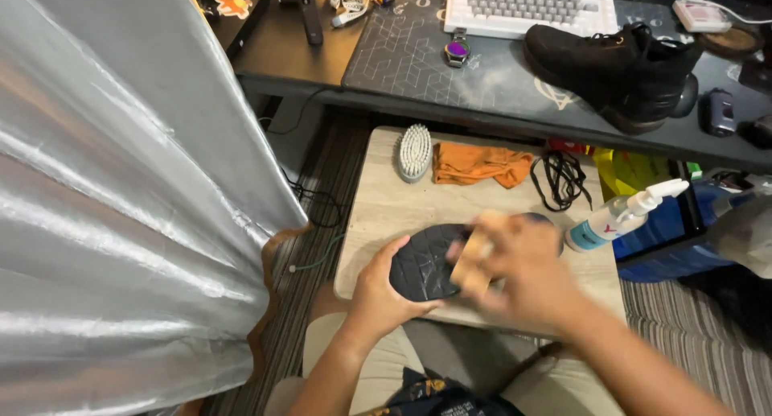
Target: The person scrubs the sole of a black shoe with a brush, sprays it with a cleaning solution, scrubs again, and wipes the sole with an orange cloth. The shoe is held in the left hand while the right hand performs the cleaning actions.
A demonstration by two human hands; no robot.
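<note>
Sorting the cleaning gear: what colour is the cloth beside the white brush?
Orange. The crumpled cloth lies right of the brush, clearest in the head view.

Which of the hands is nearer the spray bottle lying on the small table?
The right. The right hand, blurred and gripping a wooden brush, sits just left of the spray bottle; the left hand holds the insole's far end.

In the lower middle of the frame my left hand point(376, 291) grips the near end of a black insole point(426, 263) that lies on a small wooden board point(378, 207). My right hand point(527, 267), blurred, presses a wooden brush point(474, 259) on the insole. Higher on the board lie a white brush point(415, 151), an orange cloth point(478, 164) and black laces point(560, 179). A spray bottle point(623, 215) lies at the right. A black shoe point(615, 66) stands on the desk point(305, 58), upper right.
</note>
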